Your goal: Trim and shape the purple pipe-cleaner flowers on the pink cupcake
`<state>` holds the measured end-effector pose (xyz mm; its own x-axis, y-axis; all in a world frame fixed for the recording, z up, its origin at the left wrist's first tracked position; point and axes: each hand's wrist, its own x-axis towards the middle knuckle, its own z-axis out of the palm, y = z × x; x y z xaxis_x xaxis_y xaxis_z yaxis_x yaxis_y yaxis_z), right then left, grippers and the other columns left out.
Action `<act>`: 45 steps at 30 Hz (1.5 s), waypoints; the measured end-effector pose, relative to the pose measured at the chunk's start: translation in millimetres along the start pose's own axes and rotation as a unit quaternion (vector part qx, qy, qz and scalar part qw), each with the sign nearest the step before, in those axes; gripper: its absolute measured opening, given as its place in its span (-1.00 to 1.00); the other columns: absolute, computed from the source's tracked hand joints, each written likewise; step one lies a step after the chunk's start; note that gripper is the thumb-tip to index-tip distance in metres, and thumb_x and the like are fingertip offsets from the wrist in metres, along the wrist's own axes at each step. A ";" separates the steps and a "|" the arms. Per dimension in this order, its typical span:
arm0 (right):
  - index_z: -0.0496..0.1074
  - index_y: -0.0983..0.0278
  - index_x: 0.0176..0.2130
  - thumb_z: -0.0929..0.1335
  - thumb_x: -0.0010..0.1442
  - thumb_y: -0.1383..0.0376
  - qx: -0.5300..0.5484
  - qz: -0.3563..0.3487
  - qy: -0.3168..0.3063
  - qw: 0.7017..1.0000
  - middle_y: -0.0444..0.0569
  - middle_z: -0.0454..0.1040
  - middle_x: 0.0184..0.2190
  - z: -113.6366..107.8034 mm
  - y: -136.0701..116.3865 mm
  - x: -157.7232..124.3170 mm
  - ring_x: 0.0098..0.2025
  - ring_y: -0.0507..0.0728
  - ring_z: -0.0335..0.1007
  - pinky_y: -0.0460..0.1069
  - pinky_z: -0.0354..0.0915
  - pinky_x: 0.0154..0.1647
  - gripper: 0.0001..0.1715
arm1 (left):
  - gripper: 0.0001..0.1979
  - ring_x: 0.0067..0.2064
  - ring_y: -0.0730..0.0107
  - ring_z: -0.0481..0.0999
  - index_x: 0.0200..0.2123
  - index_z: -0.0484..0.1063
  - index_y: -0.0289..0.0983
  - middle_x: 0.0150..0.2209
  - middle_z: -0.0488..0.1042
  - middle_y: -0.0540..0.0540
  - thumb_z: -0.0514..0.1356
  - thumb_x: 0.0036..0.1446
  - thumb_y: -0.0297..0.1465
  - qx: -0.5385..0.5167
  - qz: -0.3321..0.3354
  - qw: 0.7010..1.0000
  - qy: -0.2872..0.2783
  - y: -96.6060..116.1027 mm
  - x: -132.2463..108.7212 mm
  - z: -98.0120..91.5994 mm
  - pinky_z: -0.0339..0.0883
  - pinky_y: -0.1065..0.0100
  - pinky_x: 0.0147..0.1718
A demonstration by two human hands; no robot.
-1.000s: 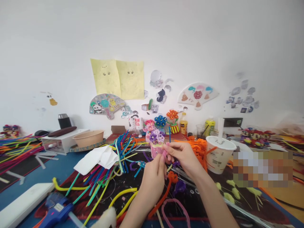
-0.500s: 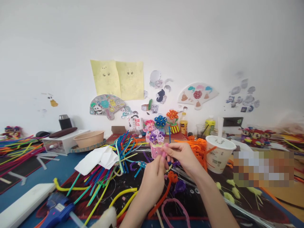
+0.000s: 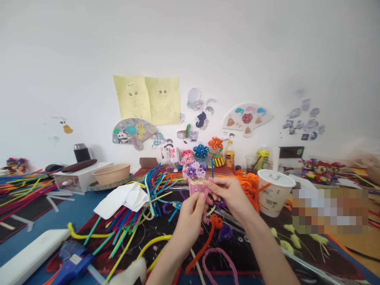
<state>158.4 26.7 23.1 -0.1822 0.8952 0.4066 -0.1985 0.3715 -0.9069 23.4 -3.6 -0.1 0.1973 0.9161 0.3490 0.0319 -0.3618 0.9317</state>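
Observation:
In front of the small flower pot, my left hand (image 3: 191, 211) and my right hand (image 3: 228, 194) meet, both closed. Between their fingertips is a short pink pipe cleaner piece (image 3: 207, 190), pinched from both sides; its lower part is hidden by my fingers. Just behind stands the pink-striped pot (image 3: 194, 188) with purple and lilac pipe cleaner flowers (image 3: 194, 170). Below my hands lie an orange pipe cleaner flower (image 3: 216, 221) on a stem, a purple curled piece (image 3: 225, 235) and a pink loop (image 3: 218, 257).
A white lidded cup (image 3: 274, 194) with a straw stands right of my right hand, beside orange pipe cleaner pieces (image 3: 247, 186). Coloured pipe cleaner bundles (image 3: 157, 186) and white paper (image 3: 121, 200) lie left. A blue glue gun (image 3: 74, 259) sits front left. A beige bowl (image 3: 111, 175) is further back.
My left hand and forearm have shifted slightly left. The fingertips of both hands still pinch the pink piece, and the surrounding things have stayed in place.

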 end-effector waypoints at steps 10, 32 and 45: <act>0.61 0.35 -0.43 0.54 -0.11 0.02 0.033 0.017 0.001 0.999 -0.11 0.34 -0.68 -4.2 2.2 0.6 -0.60 -0.05 0.13 -0.11 0.03 -0.56 -0.57 | -0.54 -0.63 0.62 -0.02 -0.48 0.29 -0.27 -0.65 0.03 0.19 0.07 0.16 0.02 -0.071 -0.043 0.996 -0.022 0.8 -2.3 -1.5 -0.10 0.49 -0.65; 0.58 0.36 -0.53 0.59 -0.25 0.07 0.071 0.012 0.110 0.991 -0.11 0.34 -0.73 -5.2 -5.2 2.0 -0.64 -0.08 0.13 -0.15 0.02 -0.62 -0.58 | -0.49 -0.58 0.63 -0.10 -0.51 0.25 -0.27 -0.62 -0.01 0.21 0.18 -0.02 0.09 -0.096 -0.113 0.987 -0.057 12.5 -4.7 -9.5 -0.25 0.45 -0.58; 0.60 0.38 -0.49 0.61 -0.32 0.05 0.085 0.011 0.162 0.983 -0.10 0.34 -0.72 -9.7 -5.7 3.2 -0.63 -0.09 0.15 -0.17 0.02 -0.63 -0.51 | -0.52 -0.55 0.61 -0.10 -0.50 0.16 -0.23 -0.59 0.00 0.21 0.17 0.01 0.06 -0.083 -0.126 0.987 -0.050 8.3 -5.6 -11.2 -0.21 0.44 -0.56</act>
<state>168.3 29.8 28.5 0.1221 0.9441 0.3063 -0.3614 0.3297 -0.8721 11.5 -9.8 6.8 0.2998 0.9488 0.0996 -0.0662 -0.0835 0.9943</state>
